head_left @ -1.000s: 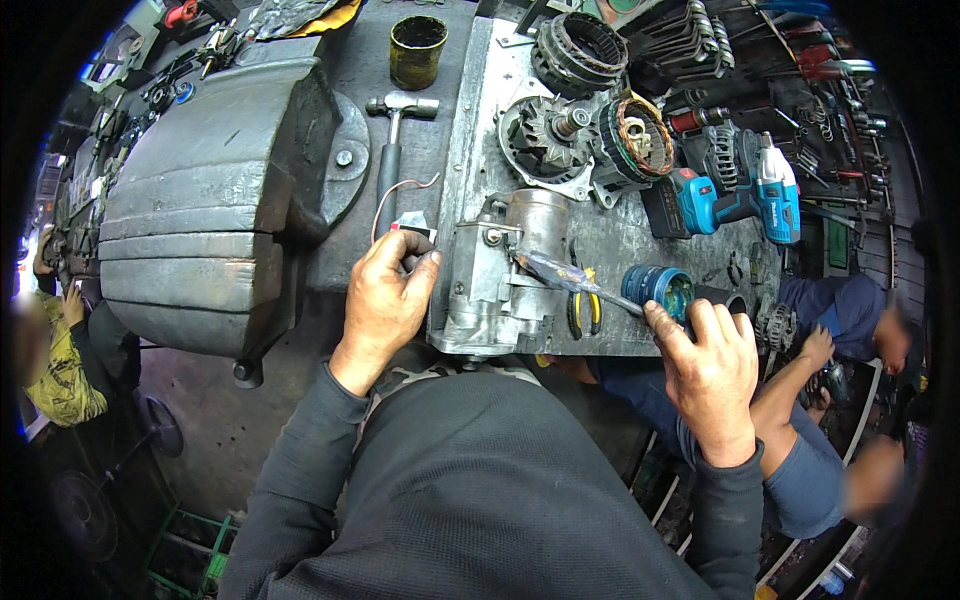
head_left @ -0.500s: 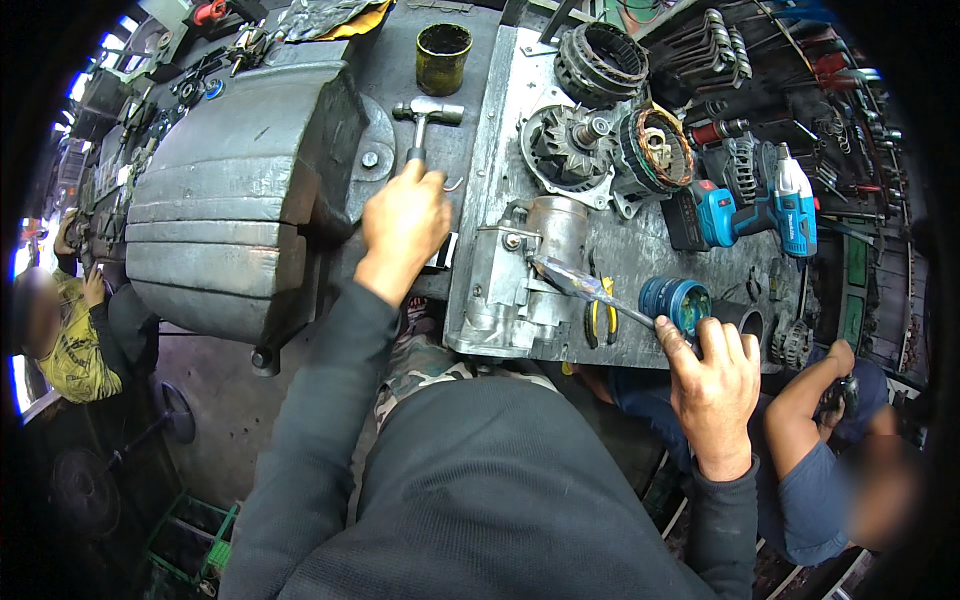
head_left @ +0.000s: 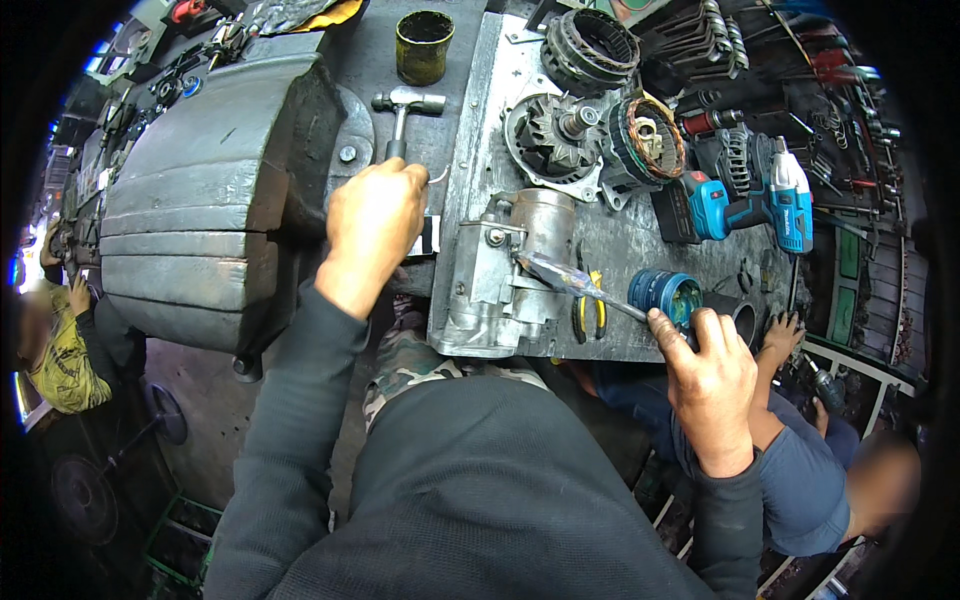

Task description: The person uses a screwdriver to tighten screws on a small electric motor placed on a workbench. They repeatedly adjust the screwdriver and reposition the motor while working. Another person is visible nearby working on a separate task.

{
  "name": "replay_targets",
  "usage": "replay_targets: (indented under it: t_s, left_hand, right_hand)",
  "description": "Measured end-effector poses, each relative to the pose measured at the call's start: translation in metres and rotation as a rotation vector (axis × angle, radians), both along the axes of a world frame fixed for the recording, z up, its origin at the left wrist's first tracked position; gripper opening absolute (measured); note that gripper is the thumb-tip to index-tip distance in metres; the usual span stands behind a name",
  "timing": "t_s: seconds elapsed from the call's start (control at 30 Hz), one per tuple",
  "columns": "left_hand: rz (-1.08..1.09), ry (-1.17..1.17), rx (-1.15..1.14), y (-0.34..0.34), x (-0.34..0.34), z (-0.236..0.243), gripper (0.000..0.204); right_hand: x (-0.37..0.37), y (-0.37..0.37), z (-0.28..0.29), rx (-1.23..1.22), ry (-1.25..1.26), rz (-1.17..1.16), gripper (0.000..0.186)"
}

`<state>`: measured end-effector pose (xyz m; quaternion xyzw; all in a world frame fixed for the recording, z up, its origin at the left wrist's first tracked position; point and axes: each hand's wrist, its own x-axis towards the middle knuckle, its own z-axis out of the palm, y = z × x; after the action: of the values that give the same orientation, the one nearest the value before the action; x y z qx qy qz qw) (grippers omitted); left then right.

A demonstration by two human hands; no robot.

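While closed round a hammer, the left hand — and round a slim tool, the right hand.

The vise sits at left, the hammer right of it with its handle in the left hand, and the tin behind the hammer head. Right of these, the plate bears the metal housing at its front left, with the rotor behind that and pliers to the right. Further right are the jar, just behind the right hand, and the cordless driver behind the jar.
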<state>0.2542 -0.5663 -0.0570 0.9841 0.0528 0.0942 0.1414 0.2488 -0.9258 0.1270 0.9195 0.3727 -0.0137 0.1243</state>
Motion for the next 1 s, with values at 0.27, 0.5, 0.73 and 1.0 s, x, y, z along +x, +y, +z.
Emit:
replay_targets:
  t_s: [0.27, 0.5, 0.73, 1.0]
  left_hand:
    - [-0.115, -0.009, -0.533, -0.025, -0.055, 0.051, 0.016]
    - [-0.009, 0.105, -0.616, -0.055, -0.061, 0.034, 0.021]
    - [0.057, 0.121, -0.601, -0.061, -0.062, 0.026, 0.020]
    - [0.048, 0.097, -0.636, -0.063, -0.059, 0.027, 0.021]
  right_hand:
    - [-0.004, 0.000, -0.003, 0.031, 0.023, -0.034, 0.049]
    - [-0.008, -0.004, -0.007, 0.015, -0.020, -0.009, 0.050]
    - [-0.004, -0.003, -0.006, 0.044, -0.033, 0.026, 0.047]
    - [0.003, -0.004, -0.006, 0.063, -0.022, 0.025, 0.046]
